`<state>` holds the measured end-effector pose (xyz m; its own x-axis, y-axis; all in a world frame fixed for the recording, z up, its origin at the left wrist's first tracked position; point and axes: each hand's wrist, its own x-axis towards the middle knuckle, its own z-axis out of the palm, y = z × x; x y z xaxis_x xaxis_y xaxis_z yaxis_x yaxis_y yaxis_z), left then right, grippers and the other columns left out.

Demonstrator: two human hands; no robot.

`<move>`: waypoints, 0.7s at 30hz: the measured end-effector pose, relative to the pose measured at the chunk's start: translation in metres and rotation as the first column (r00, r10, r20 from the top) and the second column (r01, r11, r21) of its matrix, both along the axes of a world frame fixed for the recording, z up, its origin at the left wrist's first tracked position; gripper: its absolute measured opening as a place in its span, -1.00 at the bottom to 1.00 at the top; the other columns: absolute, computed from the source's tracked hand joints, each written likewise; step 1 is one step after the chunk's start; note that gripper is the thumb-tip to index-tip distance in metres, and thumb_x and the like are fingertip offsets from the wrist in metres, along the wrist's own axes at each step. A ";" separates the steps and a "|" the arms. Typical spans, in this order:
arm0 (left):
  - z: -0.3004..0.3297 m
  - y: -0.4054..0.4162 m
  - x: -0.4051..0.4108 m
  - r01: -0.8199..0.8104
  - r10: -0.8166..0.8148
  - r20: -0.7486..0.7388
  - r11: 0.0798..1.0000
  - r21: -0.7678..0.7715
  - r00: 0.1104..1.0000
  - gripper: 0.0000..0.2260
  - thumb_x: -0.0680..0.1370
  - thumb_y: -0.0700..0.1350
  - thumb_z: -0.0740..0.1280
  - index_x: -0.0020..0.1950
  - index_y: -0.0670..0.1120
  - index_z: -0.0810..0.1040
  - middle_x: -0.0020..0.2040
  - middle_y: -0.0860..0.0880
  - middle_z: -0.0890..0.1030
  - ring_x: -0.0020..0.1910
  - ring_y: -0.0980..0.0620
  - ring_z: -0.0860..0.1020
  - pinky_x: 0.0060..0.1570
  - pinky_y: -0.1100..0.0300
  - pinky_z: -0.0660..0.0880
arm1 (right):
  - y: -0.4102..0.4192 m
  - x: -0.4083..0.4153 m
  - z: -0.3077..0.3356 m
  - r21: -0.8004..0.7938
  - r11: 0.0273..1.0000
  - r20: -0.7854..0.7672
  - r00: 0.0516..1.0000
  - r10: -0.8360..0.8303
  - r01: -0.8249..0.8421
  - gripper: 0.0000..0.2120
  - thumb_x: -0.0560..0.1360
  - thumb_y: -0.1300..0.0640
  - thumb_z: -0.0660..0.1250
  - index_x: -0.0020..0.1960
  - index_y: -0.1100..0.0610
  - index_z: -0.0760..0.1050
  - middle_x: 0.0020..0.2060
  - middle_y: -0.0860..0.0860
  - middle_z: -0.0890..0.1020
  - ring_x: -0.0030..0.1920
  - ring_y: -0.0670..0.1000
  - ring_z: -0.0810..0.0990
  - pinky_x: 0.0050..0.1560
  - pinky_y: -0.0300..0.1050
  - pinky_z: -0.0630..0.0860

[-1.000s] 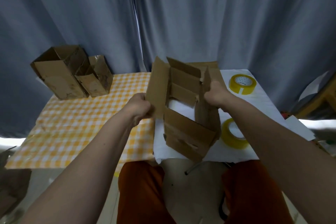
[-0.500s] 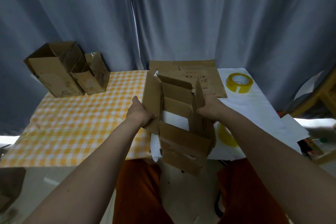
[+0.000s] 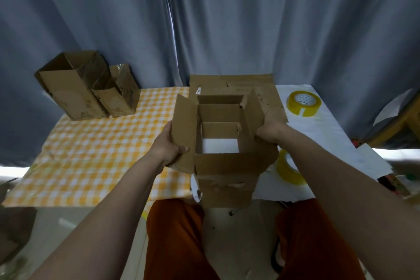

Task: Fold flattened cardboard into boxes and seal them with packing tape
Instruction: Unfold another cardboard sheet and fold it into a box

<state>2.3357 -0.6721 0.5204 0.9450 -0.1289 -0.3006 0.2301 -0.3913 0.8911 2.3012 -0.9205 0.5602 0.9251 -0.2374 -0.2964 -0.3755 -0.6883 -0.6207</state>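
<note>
Three opened cardboard boxes show: two finished boxes (image 3: 86, 88) at ten o'clock, one cardboard box (image 3: 221, 141) at centre, open through, nothing inside. Left hand (image 3: 169, 145) grips its left flap; right hand (image 3: 270, 129) grips its right wall. Two yellow tape rolls: far roll (image 3: 303, 103) at two o'clock, near roll (image 3: 287, 169) at three. Flat cardboard sheet (image 3: 231, 84) lies behind.

The box (image 3: 221, 141) hides half the near tape roll (image 3: 287, 169).

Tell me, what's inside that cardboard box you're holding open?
Nothing: the cardboard box is an open tube. Through it shows the white cover of the table. Behind it lies flat cardboard, partly hidden; a tape roll is half covered.
</note>
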 end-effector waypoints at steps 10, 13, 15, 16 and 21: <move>-0.010 0.006 0.001 -0.019 0.016 -0.058 0.998 -0.059 0.998 -0.26 0.49 -0.34 0.40 0.55 0.04 0.14 0.32 -0.11 0.46 0.10 -0.07 0.49 -0.04 0.13 0.48 | -0.009 0.005 -0.014 -0.015 0.997 0.048 0.996 -0.079 0.080 -0.75 0.53 0.29 0.26 0.20 0.26 0.45 0.12 0.22 0.53 0.09 0.20 0.51 0.06 0.03 0.50; -0.022 0.011 -0.002 -0.080 0.074 -0.122 0.996 -0.044 0.990 -0.19 0.49 -0.27 0.43 0.58 0.05 0.02 0.43 -0.16 0.36 0.25 -0.17 0.46 0.04 0.05 0.47 | -0.013 0.002 -0.020 0.037 0.993 0.073 0.991 -0.112 0.109 -0.71 0.54 0.30 0.25 0.25 0.27 0.41 0.15 0.23 0.51 0.16 0.21 0.49 0.11 0.03 0.47; -0.025 0.010 -0.003 -0.023 0.021 0.011 0.975 0.220 1.000 -0.14 0.48 -0.17 0.47 0.59 0.07 -0.03 0.47 -0.17 0.27 0.36 -0.19 0.35 0.18 0.01 0.39 | -0.016 0.003 -0.022 0.049 0.993 0.095 0.989 -0.114 0.110 -0.69 0.54 0.31 0.25 0.28 0.26 0.38 0.17 0.22 0.50 0.18 0.21 0.47 0.08 -0.02 0.45; -0.025 0.010 -0.004 -0.013 -0.044 0.131 0.914 0.405 0.990 -0.12 0.46 -0.11 0.49 0.59 0.08 -0.03 0.50 -0.16 0.20 0.42 -0.18 0.26 0.29 -0.02 0.32 | -0.017 0.004 -0.023 0.045 0.993 0.100 0.989 -0.112 0.108 -0.67 0.54 0.30 0.26 0.29 0.26 0.36 0.19 0.22 0.49 0.18 0.20 0.47 0.05 -0.04 0.44; -0.021 0.002 -0.013 0.290 -0.534 0.341 0.776 0.560 0.774 -0.07 0.48 -0.33 0.37 0.55 0.25 -0.15 0.40 0.04 0.42 0.45 -0.05 0.27 0.49 -0.04 0.13 | -0.020 0.003 -0.037 -0.113 0.980 0.116 0.982 -0.149 0.162 -0.42 0.50 0.07 0.38 0.41 0.21 0.23 0.25 0.21 0.48 0.22 0.24 0.47 0.11 0.05 0.44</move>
<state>2.3228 -0.6696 0.4998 0.8632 -0.5043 0.0226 -0.4373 -0.7247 0.5326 2.3044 -0.9405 0.5235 0.8987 -0.4088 -0.1586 -0.4202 -0.6995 -0.5780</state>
